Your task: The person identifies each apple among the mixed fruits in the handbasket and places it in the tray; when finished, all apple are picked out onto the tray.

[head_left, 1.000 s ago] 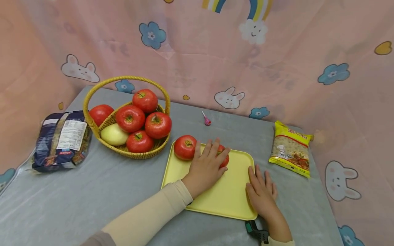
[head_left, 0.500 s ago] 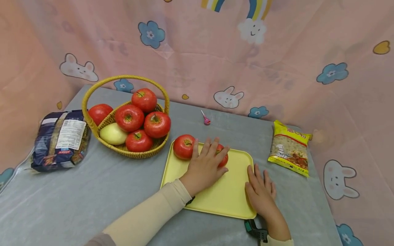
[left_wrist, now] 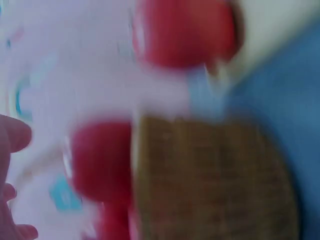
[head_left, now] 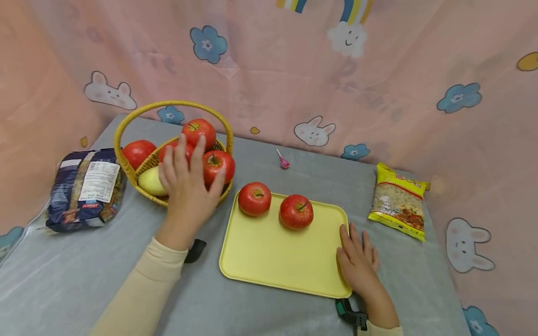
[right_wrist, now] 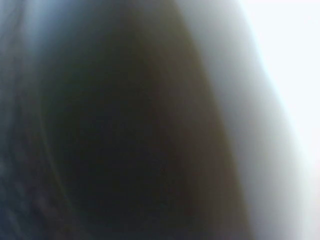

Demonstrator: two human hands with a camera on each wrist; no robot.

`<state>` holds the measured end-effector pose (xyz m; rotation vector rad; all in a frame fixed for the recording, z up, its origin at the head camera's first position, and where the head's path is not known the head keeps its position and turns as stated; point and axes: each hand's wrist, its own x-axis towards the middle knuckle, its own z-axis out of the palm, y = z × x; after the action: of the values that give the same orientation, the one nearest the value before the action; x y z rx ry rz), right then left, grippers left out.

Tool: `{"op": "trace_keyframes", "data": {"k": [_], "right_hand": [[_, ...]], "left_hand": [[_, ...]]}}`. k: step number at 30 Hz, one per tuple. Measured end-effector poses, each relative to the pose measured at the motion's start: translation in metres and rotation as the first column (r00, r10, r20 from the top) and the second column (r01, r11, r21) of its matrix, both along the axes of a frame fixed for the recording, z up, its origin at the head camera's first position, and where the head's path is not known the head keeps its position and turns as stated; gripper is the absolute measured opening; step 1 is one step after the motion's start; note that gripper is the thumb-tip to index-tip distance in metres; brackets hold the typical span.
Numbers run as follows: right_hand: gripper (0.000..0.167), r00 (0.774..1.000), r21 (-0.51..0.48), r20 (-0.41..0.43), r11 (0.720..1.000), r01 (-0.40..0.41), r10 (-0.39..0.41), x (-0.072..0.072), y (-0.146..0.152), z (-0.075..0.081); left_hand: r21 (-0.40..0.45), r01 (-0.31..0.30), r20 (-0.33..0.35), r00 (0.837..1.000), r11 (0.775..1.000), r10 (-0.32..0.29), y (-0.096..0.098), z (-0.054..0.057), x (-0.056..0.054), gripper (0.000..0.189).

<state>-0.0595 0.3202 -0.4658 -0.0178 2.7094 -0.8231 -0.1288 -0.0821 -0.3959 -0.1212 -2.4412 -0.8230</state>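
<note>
Fingers spread and holding nothing, my left hand (head_left: 187,196) hovers in front of the wicker basket (head_left: 229,135). The basket bears several red apples (head_left: 218,166) and a pale yellow-green oval fruit (head_left: 151,181); the hand hides some of them in the head view. The left wrist view is blurred and shows the basket's woven side (left_wrist: 210,180) with my fingertips (left_wrist: 17,134) at the left edge. Two apples, a left one (head_left: 254,199) and a right one (head_left: 296,212), sit on the yellow tray (head_left: 269,261). My right hand (head_left: 359,261) rests with extended fingers along the tray's right rim.
A dark blue packaged bag (head_left: 84,189) stands left of the basket, with another apple (head_left: 138,153) behind the handle. A lollipop (head_left: 283,161) lies beyond the tray. At the right lies a yellow food packet (head_left: 398,201). The right wrist view is dark and blurred.
My left hand has left the right apple on the tray and moved left to the basket. Both tray apples now show fully. My right hand stays at the tray's rim.
</note>
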Motion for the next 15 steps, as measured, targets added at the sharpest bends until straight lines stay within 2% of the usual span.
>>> {"op": "trace_keyframes", "data": {"k": [3, 7, 10, 15], "right_hand": [[0.064, 1.000, -0.010, -0.007, 1.000, -0.001, 0.001, 0.000, 0.002, -0.001], [0.065, 1.000, -0.024, -0.015, 1.000, -0.011, 0.010, 0.001, 0.004, -0.004], [0.065, 1.000, -0.025, -0.011, 1.000, -0.007, 0.007, 0.001, 0.003, -0.004], [0.065, 1.000, -0.019, -0.001, 1.000, 0.001, -0.001, 0.001, 0.002, -0.001]], "left_hand": [[0.061, -0.047, 0.098, 0.994, 0.997, 0.041, -0.031, 0.000, -0.011, 0.078], [0.149, -0.046, 0.227, 0.974, 0.988, 0.011, -0.050, -0.008, -0.019, 0.076], [0.175, -0.031, 0.251, 0.968, 0.984, -0.015, -0.054, -0.012, -0.021, 0.074], [0.170, 0.024, 0.234, 0.970, 0.985, -0.064, -0.057, -0.013, -0.023, 0.071]]}}
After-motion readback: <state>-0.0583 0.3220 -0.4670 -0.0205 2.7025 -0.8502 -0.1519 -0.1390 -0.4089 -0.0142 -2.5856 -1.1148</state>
